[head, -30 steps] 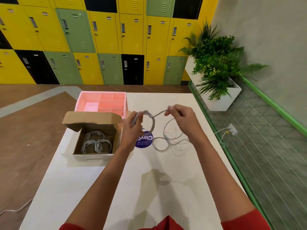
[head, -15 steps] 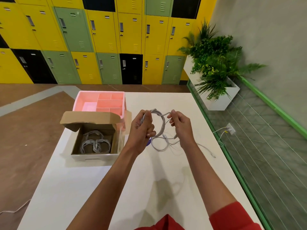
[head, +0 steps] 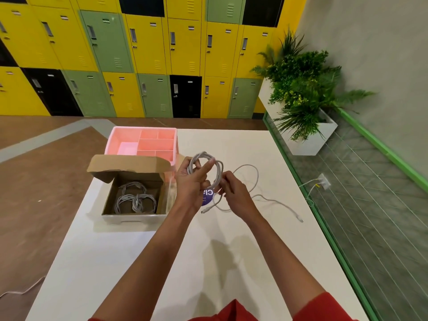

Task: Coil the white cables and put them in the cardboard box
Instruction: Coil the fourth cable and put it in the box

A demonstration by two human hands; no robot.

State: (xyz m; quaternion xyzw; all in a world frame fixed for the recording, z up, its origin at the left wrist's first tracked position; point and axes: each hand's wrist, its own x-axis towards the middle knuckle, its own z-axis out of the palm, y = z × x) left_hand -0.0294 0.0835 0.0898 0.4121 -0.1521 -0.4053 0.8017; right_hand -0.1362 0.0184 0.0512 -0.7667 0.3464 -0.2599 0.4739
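cardboard box (head: 136, 217) holds coiled white cables (head: 135, 198); pink tray (head: 141, 142) behind.

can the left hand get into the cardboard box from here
Probably yes: the brown cardboard box sits beside the left hand, lid flap folded back, top open, with only coiled white cables inside. The hand grips a white cable coil.

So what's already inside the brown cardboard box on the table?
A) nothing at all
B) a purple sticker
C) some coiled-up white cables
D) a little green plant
C: coiled white cables lie on the bottom of the open cardboard box.
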